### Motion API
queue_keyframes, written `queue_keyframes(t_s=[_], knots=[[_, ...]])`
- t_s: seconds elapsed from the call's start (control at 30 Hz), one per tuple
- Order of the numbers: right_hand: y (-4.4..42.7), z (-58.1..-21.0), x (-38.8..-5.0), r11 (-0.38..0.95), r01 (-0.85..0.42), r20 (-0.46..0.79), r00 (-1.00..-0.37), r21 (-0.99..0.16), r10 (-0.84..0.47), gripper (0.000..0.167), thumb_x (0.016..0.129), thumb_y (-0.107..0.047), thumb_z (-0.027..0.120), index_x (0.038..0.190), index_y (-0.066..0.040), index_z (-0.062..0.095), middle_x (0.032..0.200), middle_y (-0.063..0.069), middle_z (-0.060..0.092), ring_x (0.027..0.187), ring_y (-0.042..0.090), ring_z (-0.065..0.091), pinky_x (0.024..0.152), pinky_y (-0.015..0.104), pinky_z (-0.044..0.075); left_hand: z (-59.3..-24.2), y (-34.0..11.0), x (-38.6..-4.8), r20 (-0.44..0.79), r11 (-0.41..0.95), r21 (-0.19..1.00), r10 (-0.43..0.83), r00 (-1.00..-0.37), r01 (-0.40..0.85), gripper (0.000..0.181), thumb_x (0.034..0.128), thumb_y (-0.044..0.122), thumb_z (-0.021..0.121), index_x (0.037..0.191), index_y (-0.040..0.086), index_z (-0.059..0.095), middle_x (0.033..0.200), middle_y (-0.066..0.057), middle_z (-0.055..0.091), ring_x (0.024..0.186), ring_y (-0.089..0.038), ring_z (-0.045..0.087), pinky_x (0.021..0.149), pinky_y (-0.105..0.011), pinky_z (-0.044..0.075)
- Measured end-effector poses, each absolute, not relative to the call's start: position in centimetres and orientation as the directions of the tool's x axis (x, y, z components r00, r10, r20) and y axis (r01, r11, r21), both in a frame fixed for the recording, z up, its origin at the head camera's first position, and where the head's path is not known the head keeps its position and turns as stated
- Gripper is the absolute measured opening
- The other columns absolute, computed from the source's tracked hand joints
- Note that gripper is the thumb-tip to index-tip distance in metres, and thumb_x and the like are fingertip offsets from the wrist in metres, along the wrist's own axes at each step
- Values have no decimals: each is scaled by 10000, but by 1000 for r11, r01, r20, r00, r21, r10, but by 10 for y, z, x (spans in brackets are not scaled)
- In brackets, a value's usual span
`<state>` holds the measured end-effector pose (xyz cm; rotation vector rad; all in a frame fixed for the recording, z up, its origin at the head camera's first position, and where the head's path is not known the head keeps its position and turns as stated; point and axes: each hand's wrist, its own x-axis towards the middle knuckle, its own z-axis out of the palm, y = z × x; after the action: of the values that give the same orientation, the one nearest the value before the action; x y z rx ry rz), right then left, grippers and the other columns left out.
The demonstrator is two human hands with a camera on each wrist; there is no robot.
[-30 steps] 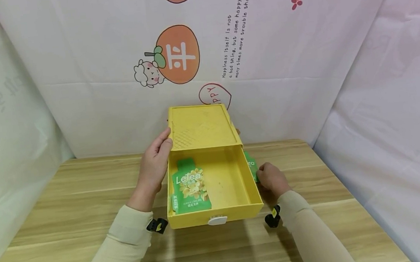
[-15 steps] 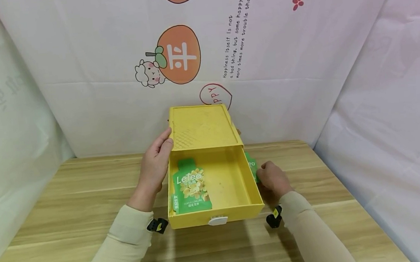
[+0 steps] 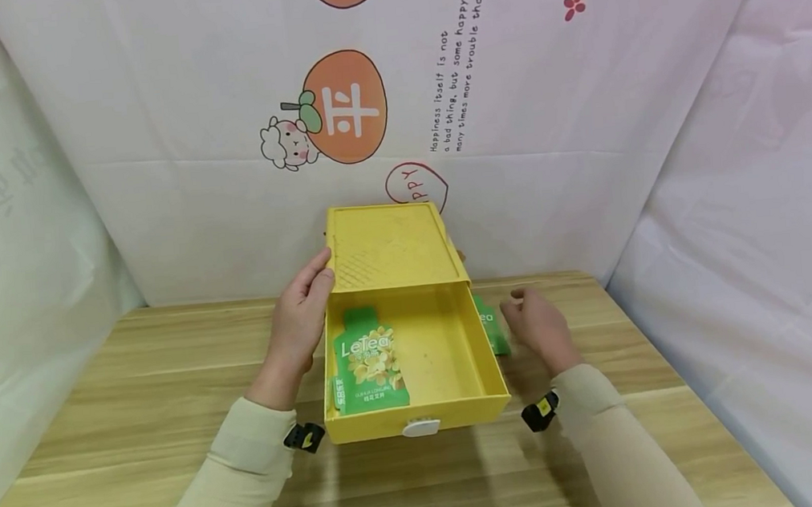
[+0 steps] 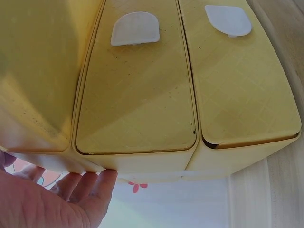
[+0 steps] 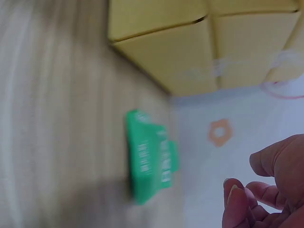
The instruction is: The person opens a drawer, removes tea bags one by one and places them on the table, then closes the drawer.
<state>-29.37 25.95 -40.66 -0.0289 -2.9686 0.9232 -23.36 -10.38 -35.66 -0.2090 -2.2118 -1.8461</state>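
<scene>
Outer packet (image 3: 491, 328) part-hidden by drawer (image 3: 445, 355), right hand (image 5: 290, 183) cropped in its wrist view

Drawer unit (image 3: 394, 242): smooth yellow plastic, low sheen, fronts (image 4: 135, 95) faintly cross-hatched; pull tab (image 4: 136, 28): smooth white plastic. Tabletop (image 3: 139, 438): wood-grained, smooth, slight sheen; sheeting (image 3: 546, 112) beyond its far edge: creased, cloth-like, matt.

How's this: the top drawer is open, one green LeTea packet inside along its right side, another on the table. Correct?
Not the side: in the head view, the green LeTea packet inside the top drawer lies along its left side. The rest stands.
</scene>
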Motion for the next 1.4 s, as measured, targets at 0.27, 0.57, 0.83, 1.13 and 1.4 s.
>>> queue_keyframes(t_s=[0.27, 0.57, 0.83, 1.13, 1.4], knots=[[245, -364, -274, 788, -99, 191, -981, -608, 24, 572, 1083, -413, 436, 1506, -32, 486, 1219, 163, 697, 1032, 327, 675, 916, 510, 526, -357, -103, -234, 289, 186, 943, -51, -956, 276, 534, 1114, 441, 435, 1609, 238, 425, 1641, 119, 403, 1537, -118, 328, 1257, -429, 299], [226, -335, -251, 778, -192, 296, -955, -598, -8, 555, 1087, -450, 460, 1497, -79, 508, 1237, 137, 678, 964, 311, 648, 837, 470, 532, -357, -103, -234, 295, 188, 941, -50, -954, 282, 532, 1116, 433, 435, 1608, 230, 427, 1641, 125, 401, 1536, -115, 327, 1258, -422, 298], [208, -311, -228, 754, -265, 352, -935, -601, -49, 529, 1085, -455, 495, 1488, -112, 520, 1201, 80, 673, 837, 250, 635, 708, 363, 519, -359, -103, -236, 296, 176, 943, -54, -954, 283, 523, 1114, 428, 441, 1600, 235, 441, 1638, 117, 409, 1539, -124, 330, 1258, -424, 298], [187, -288, -202, 762, -347, 388, -911, -546, -137, 454, 1077, -359, 581, 1446, -95, 563, 1125, 62, 699, 766, 204, 658, 684, 347, 570, -358, -104, -235, 301, 168, 942, -41, -953, 290, 526, 1112, 442, 442, 1597, 239, 440, 1638, 126, 398, 1543, -112, 316, 1265, -411, 284], [168, -281, -185, 782, -385, 355, -908, -490, -224, 402, 1041, -330, 661, 1356, -83, 622, 1074, 39, 711, 774, 183, 647, 680, 333, 577, -356, -104, -233, 289, 167, 946, -45, -956, 278, 528, 1109, 441, 448, 1598, 241, 443, 1638, 95, 410, 1536, -138, 343, 1254, -428, 307]])
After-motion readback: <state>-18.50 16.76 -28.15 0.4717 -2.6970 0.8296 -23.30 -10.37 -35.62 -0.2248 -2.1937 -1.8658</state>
